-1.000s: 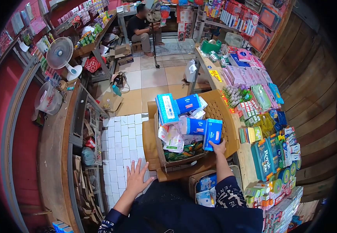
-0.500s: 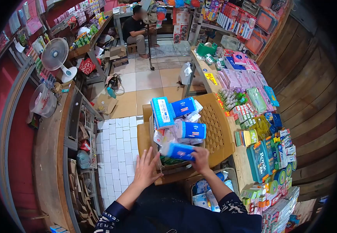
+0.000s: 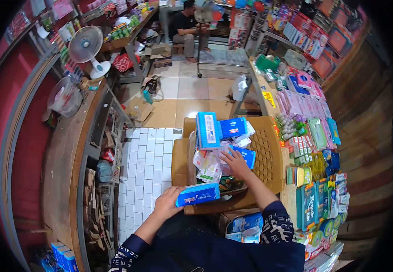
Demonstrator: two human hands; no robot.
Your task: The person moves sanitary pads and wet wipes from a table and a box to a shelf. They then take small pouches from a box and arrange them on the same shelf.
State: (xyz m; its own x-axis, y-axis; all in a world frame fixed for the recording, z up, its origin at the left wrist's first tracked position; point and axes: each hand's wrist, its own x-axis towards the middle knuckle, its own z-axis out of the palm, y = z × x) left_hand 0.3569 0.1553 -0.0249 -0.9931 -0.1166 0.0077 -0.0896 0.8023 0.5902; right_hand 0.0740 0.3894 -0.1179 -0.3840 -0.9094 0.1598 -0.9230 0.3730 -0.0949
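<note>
My left hand (image 3: 167,203) grips the end of a blue facial tissue pack (image 3: 198,195) at the near edge of a filled box on a brown plastic chair (image 3: 265,158). My right hand (image 3: 235,163) reaches over the box with its fingers stretched out, resting on or just above another blue tissue pack (image 3: 247,155) and white plastic packets beside it. Farther back in the box, an upright blue tissue pack (image 3: 208,130) leans next to another blue pack (image 3: 232,127). White plastic packets (image 3: 209,170) lie between them and the near pack.
A goods-laden counter (image 3: 274,122) runs along the right. On the left stands a wooden counter (image 3: 60,167) with a fan (image 3: 87,45) and a clear tub (image 3: 66,97). Below the chair is a carton (image 3: 226,222) of blue packs. A person (image 3: 187,29) sits at the back.
The blue tissue pack from my right hand is now in my left. My right hand has moved forward over the box. The camera view has shifted left.
</note>
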